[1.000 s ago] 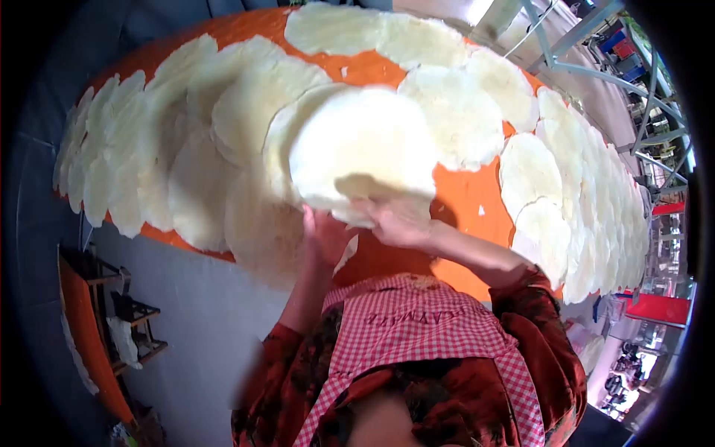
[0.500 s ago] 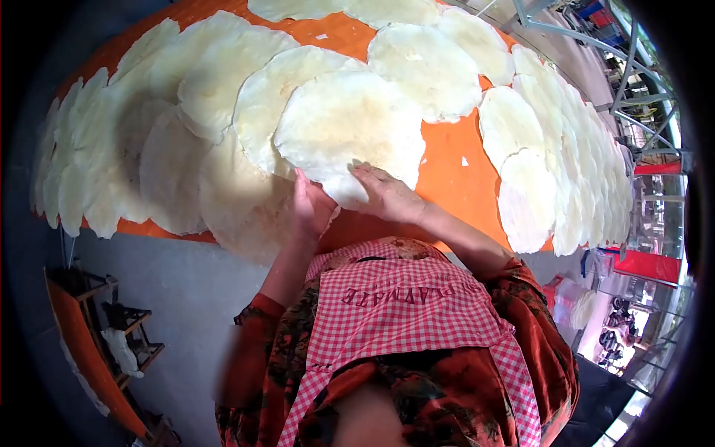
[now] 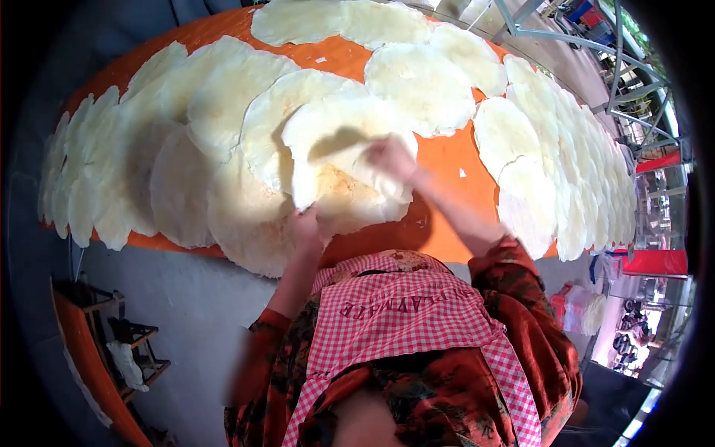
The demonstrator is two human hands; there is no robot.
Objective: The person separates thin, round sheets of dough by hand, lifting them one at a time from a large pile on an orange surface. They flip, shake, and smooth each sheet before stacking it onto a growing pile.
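A thin, round, pale sheet (image 3: 350, 119) with an uneven edge lies in front of me, a yellowish patch in its lower middle. My left hand (image 3: 307, 226) pinches its near left edge, thumb and fingers closed on it. Over the sheet's right part is my right hand (image 3: 391, 158), with curled fingers blurred by motion. I cannot make out whether a fold of the sheet is in them. A dark shadow falls on the sheet left of that hand.
More pale round sheets (image 3: 417, 86) overlap across the curved orange surface (image 3: 450, 160), on both sides and behind. Metal framing (image 3: 573, 37) stands at upper right. At lower left is a dark rack (image 3: 138, 339) beside another orange panel (image 3: 97, 357).
My right hand has moved up and right from the sheet's near edge. My left hand has dropped slightly, now pinching the edge. The sheet's near part has spread lower and shows a yellowish patch.
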